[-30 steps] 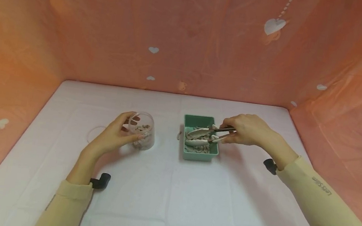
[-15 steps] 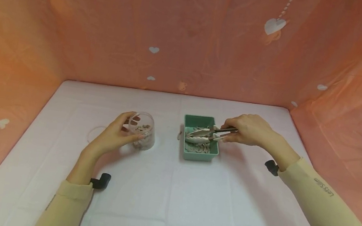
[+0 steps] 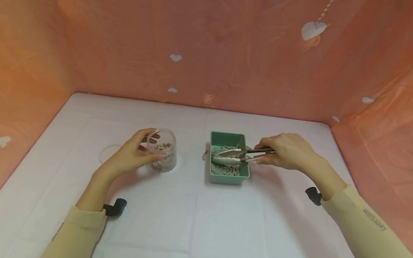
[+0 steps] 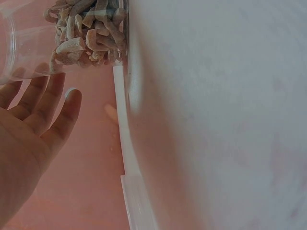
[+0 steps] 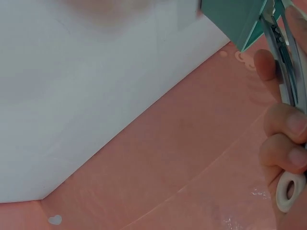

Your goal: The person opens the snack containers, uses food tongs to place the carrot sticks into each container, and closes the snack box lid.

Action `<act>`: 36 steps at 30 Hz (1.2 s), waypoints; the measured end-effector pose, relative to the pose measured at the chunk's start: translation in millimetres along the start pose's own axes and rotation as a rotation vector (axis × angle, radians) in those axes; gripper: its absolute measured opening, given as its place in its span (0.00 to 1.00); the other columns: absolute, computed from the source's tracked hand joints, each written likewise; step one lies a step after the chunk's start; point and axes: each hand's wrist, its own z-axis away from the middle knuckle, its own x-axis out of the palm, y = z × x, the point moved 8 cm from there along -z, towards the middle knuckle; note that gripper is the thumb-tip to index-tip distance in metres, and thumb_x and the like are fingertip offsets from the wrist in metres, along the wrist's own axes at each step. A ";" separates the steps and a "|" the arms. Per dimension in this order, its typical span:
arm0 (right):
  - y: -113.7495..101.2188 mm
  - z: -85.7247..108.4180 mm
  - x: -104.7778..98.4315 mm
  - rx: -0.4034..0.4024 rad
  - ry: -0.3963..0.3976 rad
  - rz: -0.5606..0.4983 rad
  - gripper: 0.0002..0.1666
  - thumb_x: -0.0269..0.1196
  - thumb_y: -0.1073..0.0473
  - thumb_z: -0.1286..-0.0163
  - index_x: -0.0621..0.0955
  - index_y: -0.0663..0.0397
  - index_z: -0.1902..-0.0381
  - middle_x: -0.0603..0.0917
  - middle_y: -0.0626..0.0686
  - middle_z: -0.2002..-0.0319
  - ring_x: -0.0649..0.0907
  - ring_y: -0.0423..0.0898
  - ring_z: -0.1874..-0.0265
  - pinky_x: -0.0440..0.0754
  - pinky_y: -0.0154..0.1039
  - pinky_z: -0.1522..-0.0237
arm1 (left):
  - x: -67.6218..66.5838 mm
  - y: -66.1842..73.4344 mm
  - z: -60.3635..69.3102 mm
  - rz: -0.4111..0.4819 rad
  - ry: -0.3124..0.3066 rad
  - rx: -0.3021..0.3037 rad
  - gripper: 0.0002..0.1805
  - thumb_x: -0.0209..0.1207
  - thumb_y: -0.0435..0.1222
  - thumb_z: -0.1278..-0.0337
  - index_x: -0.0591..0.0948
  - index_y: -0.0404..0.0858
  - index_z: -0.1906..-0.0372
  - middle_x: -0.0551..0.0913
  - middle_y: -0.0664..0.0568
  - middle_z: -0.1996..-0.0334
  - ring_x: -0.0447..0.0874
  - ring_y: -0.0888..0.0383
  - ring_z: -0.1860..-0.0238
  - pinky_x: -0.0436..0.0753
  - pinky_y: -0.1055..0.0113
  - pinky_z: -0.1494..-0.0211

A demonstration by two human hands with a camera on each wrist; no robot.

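My left hand [image 3: 127, 155] is around a clear round jar [image 3: 166, 165], thumb at the front and fingers behind it. The jar stands upright without a lid, partly filled with greyish-brown curved pieces [image 4: 91, 36]. My right hand [image 3: 286, 151] grips a pair of metal tongs [image 3: 226, 160] with dark handles. Their tips lie inside a green rectangular box [image 3: 228, 179], over more of the same pieces. Whether a piece is between the tips cannot be seen. In the right wrist view, curled fingers [image 5: 283, 120] wrap the tongs, and a pale ring shows at their end.
A clear round lid [image 3: 101, 155] lies on the white tablecloth [image 3: 193, 224] left of the jar. One loose piece [image 3: 204, 154] rests just outside the green box's left side. Orange-pink sheeting [image 3: 219, 38] with hearts surrounds the back and sides of the table.
The tongs' arms have come closer together in the green box. My right hand has drawn slightly right and toward me. The left hand and jar stay put.
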 end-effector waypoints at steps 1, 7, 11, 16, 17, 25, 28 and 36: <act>0.2 1.1 -0.6 0.001 0.003 -0.002 0.17 0.77 0.44 0.40 0.88 0.38 0.54 0.89 0.38 0.66 0.83 0.41 0.72 0.81 0.49 0.69 | 0.0 0.6 0.0 -0.001 0.000 0.003 0.44 0.72 0.42 0.37 0.62 0.40 0.22 0.71 0.37 0.32 0.78 0.40 0.44 0.79 0.47 0.40; 2.3 7.0 -4.8 0.013 0.018 -0.010 0.18 0.77 0.43 0.39 0.89 0.40 0.54 0.89 0.39 0.66 0.82 0.41 0.72 0.80 0.48 0.69 | -0.4 4.2 1.1 -0.005 0.004 0.018 0.43 0.72 0.41 0.36 0.62 0.38 0.22 0.71 0.37 0.33 0.77 0.40 0.43 0.78 0.47 0.39; 4.5 10.5 -8.0 0.028 0.033 -0.017 0.19 0.77 0.42 0.39 0.88 0.39 0.53 0.88 0.39 0.66 0.82 0.41 0.72 0.80 0.49 0.69 | -0.6 5.8 1.7 0.002 0.002 0.016 0.44 0.71 0.40 0.36 0.61 0.38 0.22 0.71 0.37 0.32 0.77 0.40 0.43 0.77 0.46 0.38; 6.0 14.9 -13.1 0.041 0.049 -0.020 0.19 0.77 0.41 0.39 0.89 0.39 0.53 0.88 0.40 0.67 0.81 0.41 0.73 0.79 0.48 0.70 | -0.7 6.2 1.8 0.004 -0.001 0.010 0.44 0.71 0.40 0.36 0.61 0.36 0.22 0.71 0.36 0.32 0.76 0.39 0.41 0.76 0.44 0.37; 6.2 15.7 -14.3 0.044 0.052 -0.019 0.19 0.77 0.41 0.39 0.89 0.39 0.53 0.88 0.40 0.67 0.81 0.40 0.73 0.78 0.47 0.71 | -0.6 6.1 1.8 0.003 -0.001 0.008 0.44 0.71 0.40 0.36 0.60 0.36 0.22 0.71 0.36 0.33 0.76 0.39 0.41 0.76 0.44 0.36; 6.3 20.2 -26.8 0.017 0.114 -0.011 0.19 0.78 0.43 0.40 0.89 0.41 0.53 0.88 0.40 0.68 0.82 0.41 0.73 0.78 0.47 0.72 | 0.7 2.7 2.1 -0.015 0.004 -0.002 0.44 0.71 0.42 0.36 0.61 0.37 0.22 0.72 0.37 0.34 0.78 0.39 0.43 0.78 0.47 0.39; 7.3 21.1 -30.7 0.020 0.128 -0.008 0.19 0.78 0.44 0.40 0.89 0.40 0.53 0.88 0.40 0.67 0.82 0.41 0.73 0.77 0.47 0.72 | 0.8 1.4 1.7 -0.014 0.003 0.000 0.44 0.71 0.42 0.36 0.61 0.37 0.22 0.72 0.37 0.34 0.77 0.40 0.43 0.78 0.48 0.39; 6.9 21.0 -34.5 0.015 0.138 -0.004 0.19 0.78 0.43 0.39 0.89 0.39 0.53 0.88 0.40 0.67 0.81 0.40 0.74 0.75 0.45 0.73 | 0.0 1.6 0.2 -0.014 0.009 0.015 0.44 0.72 0.41 0.36 0.61 0.37 0.22 0.72 0.37 0.34 0.76 0.40 0.43 0.77 0.46 0.38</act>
